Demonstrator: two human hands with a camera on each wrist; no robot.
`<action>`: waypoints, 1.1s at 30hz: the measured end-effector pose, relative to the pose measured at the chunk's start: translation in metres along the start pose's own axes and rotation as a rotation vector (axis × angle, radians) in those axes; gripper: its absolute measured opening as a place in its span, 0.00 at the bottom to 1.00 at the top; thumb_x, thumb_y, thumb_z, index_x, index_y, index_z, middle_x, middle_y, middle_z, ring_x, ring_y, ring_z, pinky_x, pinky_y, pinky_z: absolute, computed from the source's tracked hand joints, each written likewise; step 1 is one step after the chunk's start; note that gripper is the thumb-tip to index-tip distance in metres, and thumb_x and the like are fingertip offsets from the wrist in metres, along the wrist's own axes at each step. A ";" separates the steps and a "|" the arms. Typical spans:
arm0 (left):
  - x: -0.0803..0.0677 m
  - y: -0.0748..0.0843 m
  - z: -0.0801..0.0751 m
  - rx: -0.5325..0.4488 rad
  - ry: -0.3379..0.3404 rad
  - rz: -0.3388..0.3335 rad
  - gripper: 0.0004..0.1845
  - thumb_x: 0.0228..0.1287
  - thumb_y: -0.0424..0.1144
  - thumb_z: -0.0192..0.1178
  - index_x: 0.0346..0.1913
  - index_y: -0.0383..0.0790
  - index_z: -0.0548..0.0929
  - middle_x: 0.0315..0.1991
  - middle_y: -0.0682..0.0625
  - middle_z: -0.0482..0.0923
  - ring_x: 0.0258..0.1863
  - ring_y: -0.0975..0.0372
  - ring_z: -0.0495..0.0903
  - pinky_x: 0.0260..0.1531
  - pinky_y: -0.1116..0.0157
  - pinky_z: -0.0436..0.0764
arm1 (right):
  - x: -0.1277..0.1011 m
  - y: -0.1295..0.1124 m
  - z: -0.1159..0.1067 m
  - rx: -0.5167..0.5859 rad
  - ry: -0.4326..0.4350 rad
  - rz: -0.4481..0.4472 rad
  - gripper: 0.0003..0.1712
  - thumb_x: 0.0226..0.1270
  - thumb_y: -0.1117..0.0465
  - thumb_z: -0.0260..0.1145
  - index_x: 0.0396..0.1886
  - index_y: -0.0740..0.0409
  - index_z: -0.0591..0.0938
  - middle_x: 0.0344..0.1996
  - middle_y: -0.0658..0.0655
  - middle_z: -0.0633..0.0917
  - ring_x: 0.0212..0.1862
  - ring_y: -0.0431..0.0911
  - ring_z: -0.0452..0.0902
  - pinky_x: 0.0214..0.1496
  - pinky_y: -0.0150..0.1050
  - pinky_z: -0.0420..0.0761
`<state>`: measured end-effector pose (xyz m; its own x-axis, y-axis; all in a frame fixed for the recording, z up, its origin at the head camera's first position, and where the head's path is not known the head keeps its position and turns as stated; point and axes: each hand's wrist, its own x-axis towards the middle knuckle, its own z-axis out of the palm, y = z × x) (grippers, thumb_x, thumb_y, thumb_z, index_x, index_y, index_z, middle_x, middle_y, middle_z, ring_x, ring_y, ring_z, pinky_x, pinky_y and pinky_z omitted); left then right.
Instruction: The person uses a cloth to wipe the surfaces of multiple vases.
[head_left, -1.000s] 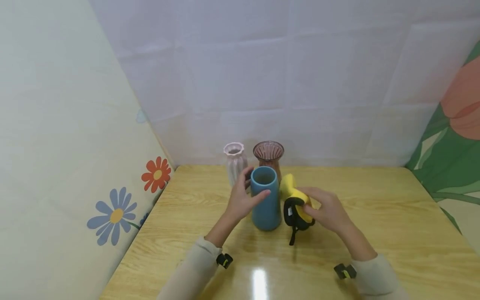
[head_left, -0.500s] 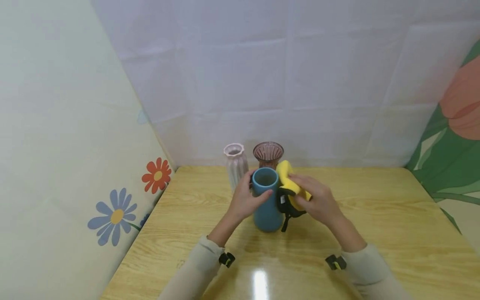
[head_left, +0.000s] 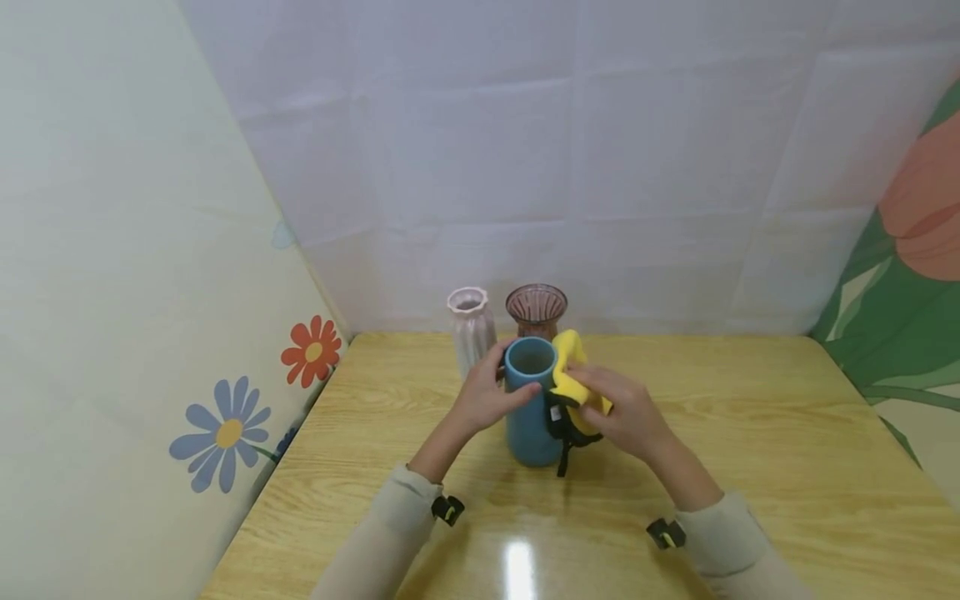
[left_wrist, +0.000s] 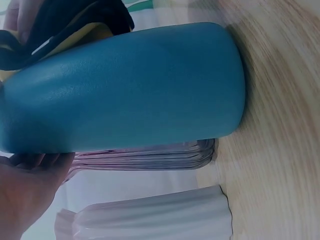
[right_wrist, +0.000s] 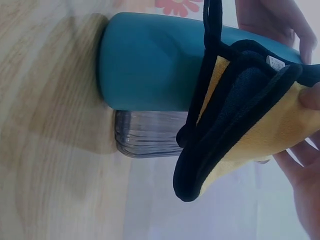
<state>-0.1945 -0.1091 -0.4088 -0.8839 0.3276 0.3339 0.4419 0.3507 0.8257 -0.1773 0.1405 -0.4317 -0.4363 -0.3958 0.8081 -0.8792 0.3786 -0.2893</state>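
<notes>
A tall blue vase [head_left: 534, 425] stands upright on the table. My left hand [head_left: 487, 396] grips it near the top, thumb across the front and fingers round the far left side. My right hand [head_left: 622, 412] pinches a yellow cloth [head_left: 570, 387] with black edging and a hanging loop, bunched against the vase's upper right side. In the right wrist view the cloth [right_wrist: 260, 125] shows a dark inner face and a small white tag, overlapping the vase [right_wrist: 150, 60]. The left wrist view has the vase [left_wrist: 130, 90] lying across it, with the left hand [left_wrist: 30, 190] at its upper end.
Behind the blue vase stand a pale pink fluted vase [head_left: 472, 333] and a pinkish glass vase [head_left: 537, 304] with a flared rim. The wooden table [head_left: 750, 433] meets a white cloth backdrop [head_left: 637, 167]. A flower-printed panel [head_left: 150, 292] borders the left side.
My right hand has brought the yellow cloth leftward onto the blue vase, first up, then slightly down. The left hand has stayed on the vase, which barely shifted.
</notes>
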 end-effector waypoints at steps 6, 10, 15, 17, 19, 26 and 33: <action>0.001 0.000 -0.002 -0.014 -0.035 0.007 0.39 0.60 0.44 0.72 0.72 0.39 0.68 0.61 0.46 0.78 0.61 0.52 0.77 0.63 0.45 0.76 | -0.005 -0.001 0.002 -0.004 0.002 0.007 0.28 0.47 0.75 0.72 0.53 0.61 0.85 0.52 0.63 0.87 0.52 0.60 0.85 0.52 0.55 0.86; 0.002 0.000 -0.004 -0.024 -0.055 0.002 0.40 0.60 0.44 0.72 0.72 0.39 0.68 0.61 0.46 0.77 0.61 0.52 0.77 0.64 0.44 0.75 | -0.009 -0.001 0.004 -0.004 -0.006 0.018 0.28 0.47 0.74 0.73 0.53 0.61 0.85 0.52 0.63 0.87 0.52 0.61 0.85 0.52 0.55 0.85; 0.003 -0.002 -0.006 -0.032 -0.077 -0.008 0.40 0.60 0.43 0.72 0.72 0.38 0.67 0.61 0.45 0.77 0.61 0.52 0.77 0.64 0.45 0.75 | -0.016 -0.003 0.007 -0.004 -0.026 0.040 0.28 0.47 0.75 0.74 0.53 0.61 0.85 0.52 0.63 0.87 0.53 0.60 0.85 0.52 0.54 0.86; 0.003 -0.002 -0.007 -0.032 -0.089 -0.010 0.40 0.59 0.43 0.72 0.72 0.39 0.68 0.61 0.46 0.77 0.61 0.53 0.77 0.64 0.46 0.76 | -0.018 -0.003 0.008 -0.002 -0.031 0.050 0.28 0.47 0.75 0.74 0.52 0.61 0.85 0.52 0.62 0.87 0.53 0.59 0.85 0.52 0.53 0.86; 0.004 -0.002 -0.008 -0.032 -0.102 -0.008 0.40 0.59 0.44 0.72 0.72 0.39 0.67 0.61 0.46 0.77 0.61 0.52 0.77 0.63 0.47 0.76 | -0.020 -0.004 0.008 -0.001 -0.034 0.058 0.28 0.47 0.75 0.74 0.52 0.61 0.85 0.52 0.62 0.87 0.53 0.59 0.85 0.52 0.53 0.86; 0.006 0.000 -0.012 -0.035 -0.138 0.019 0.40 0.59 0.45 0.71 0.72 0.39 0.68 0.61 0.45 0.77 0.59 0.52 0.78 0.62 0.49 0.78 | -0.027 -0.004 0.009 0.003 -0.052 0.074 0.27 0.46 0.74 0.75 0.52 0.63 0.85 0.52 0.62 0.87 0.53 0.59 0.85 0.52 0.54 0.86; 0.008 -0.002 -0.013 -0.027 -0.168 0.056 0.39 0.58 0.45 0.70 0.71 0.38 0.69 0.60 0.44 0.77 0.58 0.54 0.79 0.61 0.53 0.79 | -0.034 -0.004 0.011 0.010 -0.070 0.067 0.28 0.43 0.78 0.75 0.50 0.65 0.86 0.50 0.64 0.88 0.50 0.59 0.86 0.50 0.53 0.86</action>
<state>-0.2047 -0.1188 -0.4016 -0.8190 0.4884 0.3011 0.4833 0.3045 0.8208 -0.1614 0.1432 -0.4638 -0.5064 -0.4276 0.7488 -0.8493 0.3977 -0.3472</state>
